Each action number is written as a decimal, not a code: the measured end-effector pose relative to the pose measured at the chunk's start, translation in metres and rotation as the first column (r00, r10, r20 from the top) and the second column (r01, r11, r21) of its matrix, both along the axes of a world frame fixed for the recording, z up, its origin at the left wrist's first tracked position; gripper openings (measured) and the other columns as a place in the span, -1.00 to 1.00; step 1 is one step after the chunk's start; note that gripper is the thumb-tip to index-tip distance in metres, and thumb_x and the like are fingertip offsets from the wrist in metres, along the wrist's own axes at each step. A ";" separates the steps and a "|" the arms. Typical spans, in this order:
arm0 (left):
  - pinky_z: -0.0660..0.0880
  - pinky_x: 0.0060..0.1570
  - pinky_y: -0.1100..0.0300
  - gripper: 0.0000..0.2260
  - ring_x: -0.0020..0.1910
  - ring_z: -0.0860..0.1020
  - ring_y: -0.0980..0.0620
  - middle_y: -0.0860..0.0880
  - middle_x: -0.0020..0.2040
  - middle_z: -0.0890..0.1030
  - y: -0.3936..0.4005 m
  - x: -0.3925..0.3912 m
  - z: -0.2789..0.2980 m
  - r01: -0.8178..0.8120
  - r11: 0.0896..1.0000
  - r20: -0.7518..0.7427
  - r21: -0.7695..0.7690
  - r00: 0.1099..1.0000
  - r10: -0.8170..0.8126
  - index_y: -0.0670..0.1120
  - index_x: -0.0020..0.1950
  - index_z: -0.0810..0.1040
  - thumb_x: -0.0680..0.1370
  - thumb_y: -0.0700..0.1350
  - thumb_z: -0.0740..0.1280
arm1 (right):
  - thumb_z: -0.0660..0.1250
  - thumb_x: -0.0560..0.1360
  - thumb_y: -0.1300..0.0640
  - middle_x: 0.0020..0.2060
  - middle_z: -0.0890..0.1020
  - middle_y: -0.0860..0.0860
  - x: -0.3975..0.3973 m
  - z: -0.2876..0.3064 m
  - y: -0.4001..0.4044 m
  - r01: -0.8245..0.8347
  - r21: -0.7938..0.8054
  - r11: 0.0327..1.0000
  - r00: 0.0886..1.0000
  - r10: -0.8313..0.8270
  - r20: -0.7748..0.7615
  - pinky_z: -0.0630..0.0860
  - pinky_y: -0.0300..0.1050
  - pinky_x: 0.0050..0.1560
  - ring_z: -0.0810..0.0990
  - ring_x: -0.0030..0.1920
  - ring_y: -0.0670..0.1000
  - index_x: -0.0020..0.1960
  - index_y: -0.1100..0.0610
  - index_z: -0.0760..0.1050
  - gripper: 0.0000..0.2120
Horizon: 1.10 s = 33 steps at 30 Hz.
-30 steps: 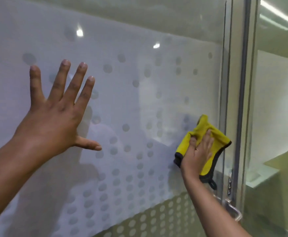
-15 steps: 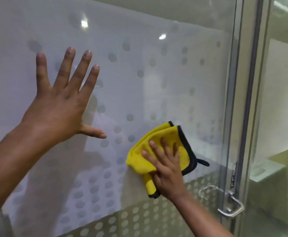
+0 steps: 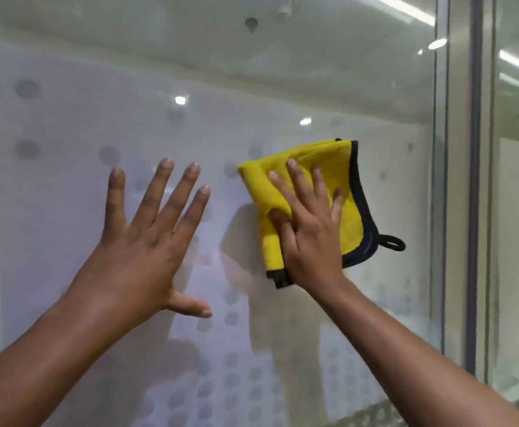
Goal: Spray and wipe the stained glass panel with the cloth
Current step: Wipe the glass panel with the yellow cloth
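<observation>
The right hand [image 3: 310,238] lies flat, fingers spread, pressing the folded yellow cloth [image 3: 338,192] against the glass panel [image 3: 67,211] — less a closed grip than a pinning palm, with the thumb tucked along the cloth's rolled left edge. The cloth's dark binding and its small hanging loop [image 3: 390,242] stick out to the right of the hand, free of it. The left hand [image 3: 147,241] holds nothing; it is wide open with all fingers splayed, just beside the cloth, and seems to brace on the glass, though I cannot tell whether it truly touches. The panel is frosted with rows of grey dots, and a metal frame [image 3: 477,211] runs upright well to the right. No spray bottle is in view.

The risks look modest: since only pressure holds the cloth, a slack stroke could let it slide out and drop — and the bare left palm may well leave fresh smears on the glass being cleaned.
</observation>
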<state>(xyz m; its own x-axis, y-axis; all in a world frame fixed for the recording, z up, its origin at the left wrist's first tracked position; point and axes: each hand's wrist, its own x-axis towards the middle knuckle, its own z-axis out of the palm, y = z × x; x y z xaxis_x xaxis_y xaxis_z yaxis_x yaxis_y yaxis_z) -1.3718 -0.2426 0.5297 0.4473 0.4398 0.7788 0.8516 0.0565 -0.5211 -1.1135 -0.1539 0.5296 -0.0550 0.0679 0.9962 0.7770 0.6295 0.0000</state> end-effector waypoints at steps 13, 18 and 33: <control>0.07 0.40 -0.75 0.51 0.75 -0.07 -0.40 -0.25 0.78 -0.01 0.033 -0.013 0.001 0.140 0.988 0.000 -0.064 0.990 -0.141 -0.18 0.76 0.01 0.06 0.74 0.28 | 0.20 0.72 -0.07 0.67 0.30 -0.10 0.023 0.100 0.015 -0.010 0.119 0.993 0.995 -0.002 0.100 -0.04 0.43 0.62 0.11 0.71 0.08 0.62 -0.12 0.37 -0.54; 0.08 0.38 -0.77 0.55 0.74 -0.09 -0.42 -0.25 0.78 -0.01 0.042 -0.017 0.000 0.170 0.984 -0.005 -0.060 0.985 -0.170 -0.17 0.76 0.02 0.01 0.73 0.32 | 0.15 0.75 -0.03 0.69 0.25 -0.08 0.107 0.112 0.043 -0.064 -0.074 0.995 0.967 0.044 -0.252 -0.12 0.40 0.64 0.06 0.72 0.07 0.67 -0.06 0.26 -0.51; -0.03 0.41 -0.76 0.37 0.76 -0.21 -0.28 -0.17 0.79 -0.16 0.031 -0.010 -0.001 0.145 0.989 -0.002 0.027 0.989 -0.145 -0.12 0.77 -0.13 0.21 0.77 -0.06 | 0.12 0.78 0.01 0.71 0.16 0.11 0.165 -0.148 0.056 -0.224 -0.346 0.911 0.535 -0.181 -0.825 -0.01 0.29 0.66 0.07 0.72 0.12 0.72 0.10 0.10 -0.45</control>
